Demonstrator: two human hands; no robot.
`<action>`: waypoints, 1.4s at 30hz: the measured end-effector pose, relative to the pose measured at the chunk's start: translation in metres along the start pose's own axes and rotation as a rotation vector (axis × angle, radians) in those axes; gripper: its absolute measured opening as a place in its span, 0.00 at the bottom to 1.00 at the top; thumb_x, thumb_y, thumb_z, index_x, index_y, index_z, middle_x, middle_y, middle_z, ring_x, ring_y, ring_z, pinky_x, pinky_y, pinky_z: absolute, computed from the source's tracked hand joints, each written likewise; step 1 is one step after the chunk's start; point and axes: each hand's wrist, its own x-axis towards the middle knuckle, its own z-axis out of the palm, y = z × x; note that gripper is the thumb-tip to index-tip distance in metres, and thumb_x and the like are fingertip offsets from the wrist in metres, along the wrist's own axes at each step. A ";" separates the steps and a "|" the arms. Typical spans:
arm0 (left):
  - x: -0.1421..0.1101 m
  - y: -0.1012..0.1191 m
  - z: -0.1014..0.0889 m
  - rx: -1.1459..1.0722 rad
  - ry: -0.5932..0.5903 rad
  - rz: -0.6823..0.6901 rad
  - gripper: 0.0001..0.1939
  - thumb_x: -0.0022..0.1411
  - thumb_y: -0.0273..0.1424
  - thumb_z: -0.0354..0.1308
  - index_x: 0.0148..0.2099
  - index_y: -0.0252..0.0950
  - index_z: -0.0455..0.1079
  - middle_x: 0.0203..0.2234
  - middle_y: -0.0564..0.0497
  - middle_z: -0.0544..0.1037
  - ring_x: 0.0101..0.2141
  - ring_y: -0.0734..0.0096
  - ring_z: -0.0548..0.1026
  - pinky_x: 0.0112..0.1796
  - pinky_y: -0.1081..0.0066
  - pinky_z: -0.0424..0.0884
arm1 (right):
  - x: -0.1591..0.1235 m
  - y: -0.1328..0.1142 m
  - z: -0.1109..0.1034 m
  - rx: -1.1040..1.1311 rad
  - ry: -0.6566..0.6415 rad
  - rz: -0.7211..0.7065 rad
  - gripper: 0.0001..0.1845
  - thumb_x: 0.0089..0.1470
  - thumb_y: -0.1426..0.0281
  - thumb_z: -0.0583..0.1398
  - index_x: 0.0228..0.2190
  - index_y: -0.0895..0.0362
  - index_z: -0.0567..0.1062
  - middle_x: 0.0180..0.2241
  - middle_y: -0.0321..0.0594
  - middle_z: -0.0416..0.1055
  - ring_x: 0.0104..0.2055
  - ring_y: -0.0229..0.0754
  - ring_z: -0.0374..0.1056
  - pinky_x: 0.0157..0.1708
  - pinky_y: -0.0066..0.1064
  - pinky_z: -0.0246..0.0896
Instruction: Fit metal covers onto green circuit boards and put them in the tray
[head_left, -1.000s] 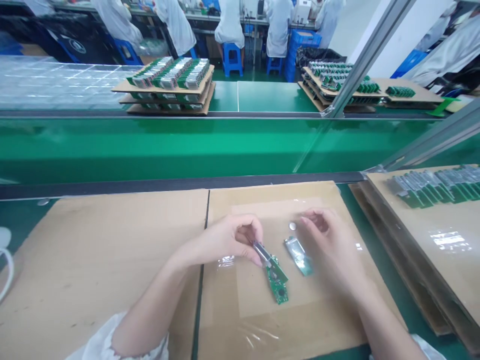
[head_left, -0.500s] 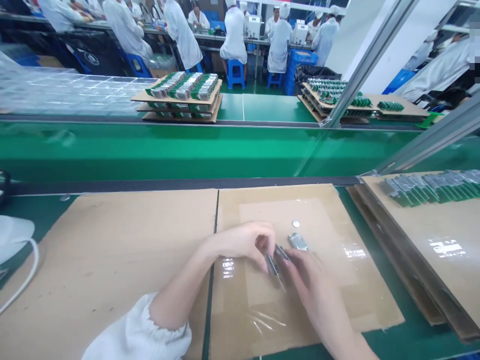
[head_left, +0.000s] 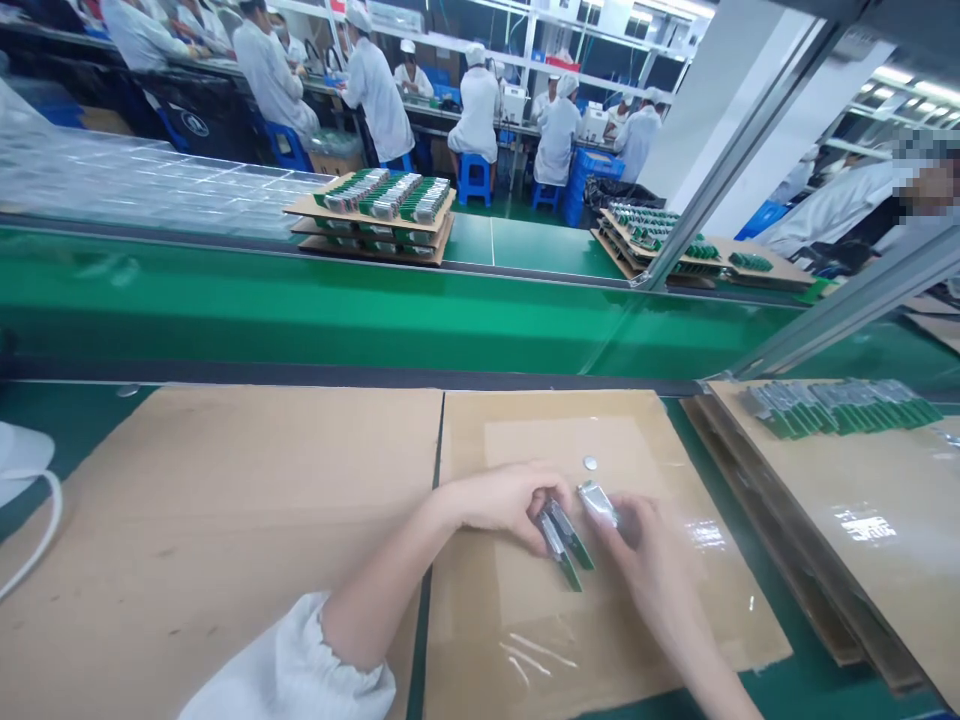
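Note:
My left hand [head_left: 514, 503] is closed around the upper ends of two small green circuit boards [head_left: 571, 548] with silvery parts, which stand side by side over the cardboard sheet. Just to their right, my right hand [head_left: 651, 550] has its thumb and fingers on another silver-topped circuit board [head_left: 595, 498]. Some of that board is hidden by the fingers. Beyond it lies a small round silver disc [head_left: 590, 463], apart from both hands. All of this is on the right-hand, tape-covered cardboard sheet [head_left: 480, 620].
A second cardboard sheet [head_left: 262, 490] lies to the left. At right, stacked cardboard [head_left: 847, 500] carries a row of green boards [head_left: 840, 408]. Across the green barrier [head_left: 315, 320] stand loaded board stacks [head_left: 375, 215]. A metal post [head_left: 739, 150] slants at right. Several people in white work behind.
My right hand has moved from the boards at my left hand to the separate board and now grips it. A second board now sits in my left hand. The view has tilted slightly.

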 end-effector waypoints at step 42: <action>0.000 -0.004 -0.002 0.060 0.008 0.107 0.29 0.40 0.31 0.71 0.46 0.40 0.67 0.33 0.56 0.68 0.30 0.73 0.67 0.34 0.72 0.63 | -0.046 0.003 0.034 0.096 0.108 -0.326 0.08 0.56 0.63 0.59 0.28 0.52 0.76 0.47 0.44 0.69 0.52 0.52 0.61 0.48 0.50 0.58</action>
